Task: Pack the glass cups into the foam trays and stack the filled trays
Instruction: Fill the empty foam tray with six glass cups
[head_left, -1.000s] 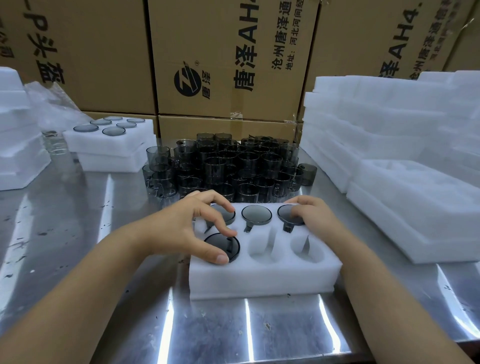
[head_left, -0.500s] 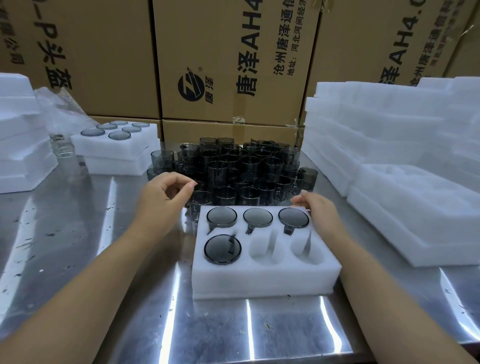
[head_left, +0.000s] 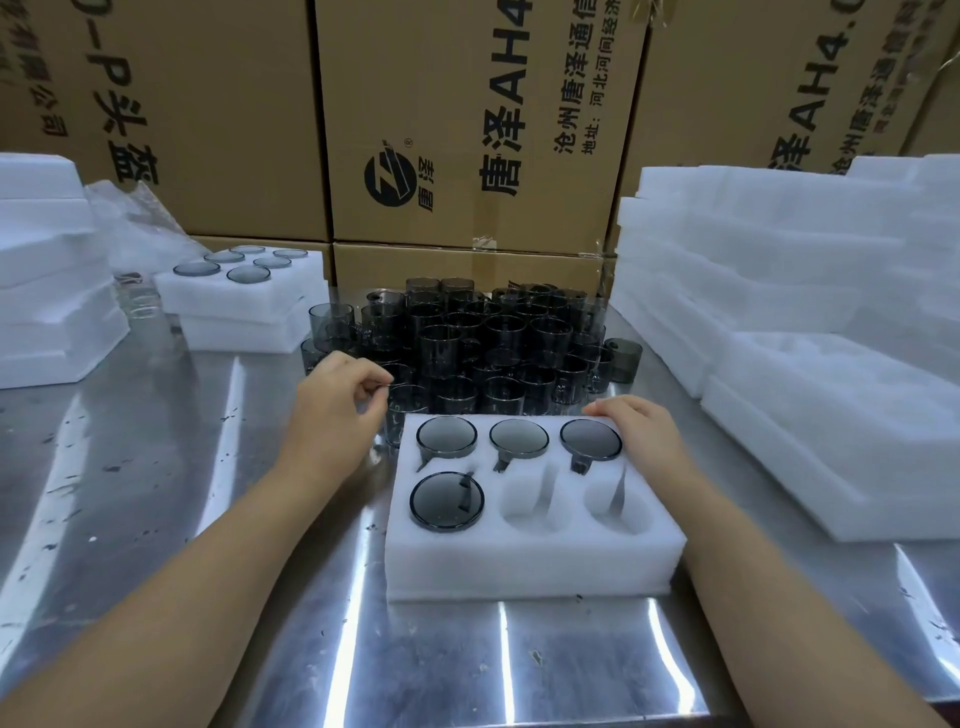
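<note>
A white foam tray lies in the middle of the steel table. It holds smoky grey glass cups: three in the back row and one in the front left pocket. The front middle and front right pockets are bare. Behind the tray stands a dense cluster of loose grey cups. My left hand is at the cluster's front left, thumb and forefinger pinching the rim of a cup. My right hand rests with relaxed fingers on the tray's back right corner.
Two stacked foam trays, the upper one filled with cups, sit at the back left. Piles of foam trays stand at the right and far left. Cardboard boxes wall off the back. A crumpled plastic bag lies at the back left.
My left hand left the front left cup in the tray and moved back to the loose cups. My right hand slid from the back right cup to the tray's corner.
</note>
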